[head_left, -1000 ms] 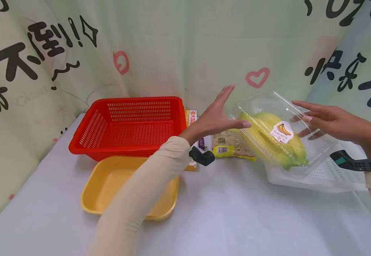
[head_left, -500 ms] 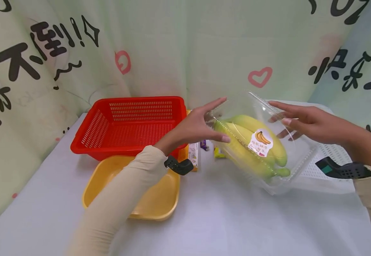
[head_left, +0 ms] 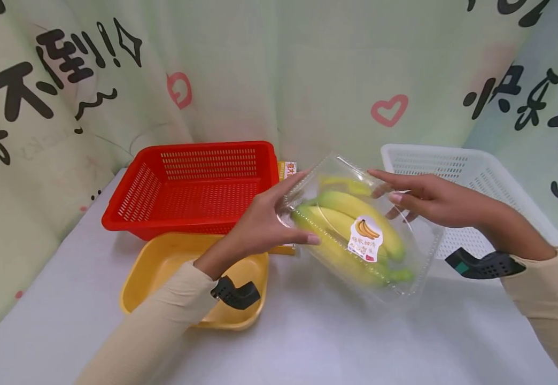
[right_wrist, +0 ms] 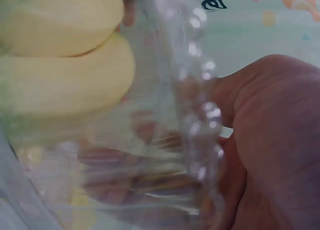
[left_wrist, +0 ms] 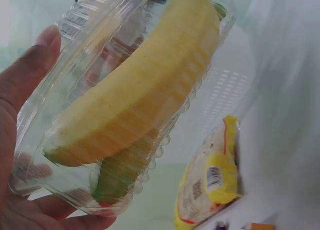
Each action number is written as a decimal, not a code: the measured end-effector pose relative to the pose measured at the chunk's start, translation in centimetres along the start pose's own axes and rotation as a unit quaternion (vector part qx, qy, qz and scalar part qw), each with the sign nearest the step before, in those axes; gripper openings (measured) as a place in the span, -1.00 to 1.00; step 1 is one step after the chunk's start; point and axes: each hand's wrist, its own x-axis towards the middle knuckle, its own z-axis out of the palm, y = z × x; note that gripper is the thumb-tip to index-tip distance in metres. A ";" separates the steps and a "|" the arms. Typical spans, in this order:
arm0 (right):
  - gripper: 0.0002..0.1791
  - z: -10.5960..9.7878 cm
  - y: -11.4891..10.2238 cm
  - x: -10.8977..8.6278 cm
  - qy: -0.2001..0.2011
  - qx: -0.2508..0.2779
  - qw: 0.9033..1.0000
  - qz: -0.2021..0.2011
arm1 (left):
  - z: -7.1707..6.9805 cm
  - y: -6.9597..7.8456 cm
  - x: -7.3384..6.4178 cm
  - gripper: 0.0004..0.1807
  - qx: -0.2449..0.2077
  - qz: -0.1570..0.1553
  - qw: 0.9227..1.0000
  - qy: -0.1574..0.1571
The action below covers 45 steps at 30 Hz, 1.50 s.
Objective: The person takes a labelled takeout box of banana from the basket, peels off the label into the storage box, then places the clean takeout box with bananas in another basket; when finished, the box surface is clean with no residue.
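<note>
A clear plastic clamshell box (head_left: 420, 248) with yellow bananas (head_left: 341, 206) inside is held tilted above the table, a banana-print sticker on its lid. My left hand (head_left: 264, 222) grips its left end, thumb on the near side. In the left wrist view, fingers of that hand curl under the box (left_wrist: 120, 89). My right hand (head_left: 435, 203) holds the far right edge, with several fingers showing through the plastic. From the right wrist, the hand (right_wrist: 272, 140) is wrapped at the beaded rim, its fingers blurred behind the plastic.
A red basket (head_left: 197, 192) stands at the back left, with a yellow tray (head_left: 139, 283) in front, partly under my left forearm. A white basket (head_left: 457, 160) is at the right. Behind the box lie a yellow carton (head_left: 287, 168) and a beige-and-yellow bag (left_wrist: 210, 172).
Both hands have come left and toward me with the banana box, away from the white basket. The left hand, spread beside the box earlier, now grips its left end.
</note>
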 end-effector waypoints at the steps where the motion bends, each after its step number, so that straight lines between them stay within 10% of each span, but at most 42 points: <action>1: -0.38 0.3 -0.1 0.1 -0.005 0.005 1.000 0.001 | 0.0 -0.1 -0.5 0.12 -0.004 -0.002 1.000 0.001; 12: -0.39 3.0 0.3 0.9 -0.054 0.053 0.997 0.010 | 1.2 -0.5 -5.4 0.20 0.004 0.024 0.999 0.036; 35: -0.42 6.7 0.1 0.4 -0.117 0.042 0.992 0.024 | 5.9 -0.9 -12.5 0.29 -0.043 -0.068 0.993 0.087; 45: -0.45 8.0 0.8 0.4 -0.138 0.006 0.990 0.001 | 8.0 -2.1 -14.3 0.33 -0.088 -0.106 0.989 0.052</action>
